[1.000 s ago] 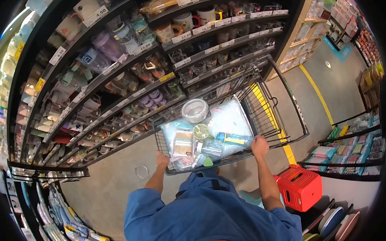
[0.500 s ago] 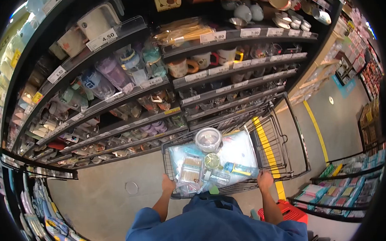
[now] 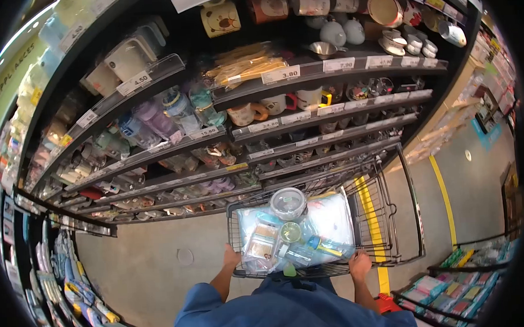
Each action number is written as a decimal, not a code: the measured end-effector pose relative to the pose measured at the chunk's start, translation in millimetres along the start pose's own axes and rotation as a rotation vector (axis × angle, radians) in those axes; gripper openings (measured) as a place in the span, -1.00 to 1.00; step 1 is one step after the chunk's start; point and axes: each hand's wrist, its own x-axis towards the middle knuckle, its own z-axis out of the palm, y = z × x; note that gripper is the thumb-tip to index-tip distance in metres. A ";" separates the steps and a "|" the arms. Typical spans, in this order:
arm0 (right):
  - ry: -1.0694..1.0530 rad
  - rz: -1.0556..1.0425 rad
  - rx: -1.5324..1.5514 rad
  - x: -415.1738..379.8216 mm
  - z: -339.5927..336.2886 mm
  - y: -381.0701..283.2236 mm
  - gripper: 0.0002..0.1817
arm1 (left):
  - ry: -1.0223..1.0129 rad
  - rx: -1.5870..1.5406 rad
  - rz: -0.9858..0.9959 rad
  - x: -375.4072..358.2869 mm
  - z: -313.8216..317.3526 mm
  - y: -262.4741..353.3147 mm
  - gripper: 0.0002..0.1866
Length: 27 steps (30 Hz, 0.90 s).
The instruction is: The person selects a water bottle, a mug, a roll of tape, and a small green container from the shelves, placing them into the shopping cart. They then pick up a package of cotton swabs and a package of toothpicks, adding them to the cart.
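Observation:
A wire shopping cart [image 3: 402,216] stands right in front of my body. My left hand [image 3: 231,256] is closed on the cart's left near corner, and my right hand [image 3: 360,263] is closed on its near rim farther right. Inside the cart lie a round clear container [image 3: 288,203], a smaller green-topped jar [image 3: 291,232], a clear pack with brown contents [image 3: 262,245], a clear bottle [image 3: 298,254], a blue and yellow item [image 3: 330,246] and a white plastic-wrapped bundle [image 3: 330,216].
Shelves with price labels [image 3: 280,74] rise ahead, holding mugs [image 3: 243,114], bottles [image 3: 155,118] and packed wooden utensils [image 3: 249,63]. Hanging textiles [image 3: 74,277] are at the left. Racks of packets [image 3: 454,289] stand at the right, near yellow floor lines [image 3: 442,196]. Red plastic [image 3: 387,303] shows beside my right arm.
The view has tilted and shifted, so the shelves look larger and the cart sits slightly lower and farther right. Both hands keep their hold on the cart. Less of the red object shows.

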 end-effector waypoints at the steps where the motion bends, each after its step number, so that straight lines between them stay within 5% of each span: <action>1: 0.016 -0.039 0.024 2.6 2.5 2.6 -0.87 | 0.017 -0.017 -0.014 0.1 2.1 2.1 -0.30; 12: 0.144 -0.237 0.244 14.7 18.9 22.5 -0.91 | -0.062 0.075 -0.069 10.7 -4.0 14.1 -0.05; 16: 0.034 -0.364 0.557 43.3 -10.6 -9.0 -0.90 | -0.096 -0.160 -0.092 -5.1 -35.8 37.7 -0.05; 18: 0.021 -0.353 0.667 70.4 -49.3 -57.6 -0.90 | 0.250 0.079 0.153 20.5 -40.8 33.0 -0.22; 20: 0.040 -0.540 0.733 105.7 -107.9 -113.6 -0.87 | 0.557 0.014 0.620 32.1 -74.3 65.1 -0.42; 22: 0.169 -0.754 0.978 138.1 -162.9 -182.0 -0.92 | 0.391 -0.115 0.711 -14.8 -156.9 156.4 -0.64; 23: 0.071 -0.757 0.977 146.2 -202.5 -214.4 -0.91 | 0.480 -0.256 0.859 -49.9 -188.0 203.6 -0.71; 27: 0.420 -1.234 0.821 173.3 -313.1 -340.0 -0.77 | 0.820 -0.110 1.384 -130.5 -287.5 336.0 -0.78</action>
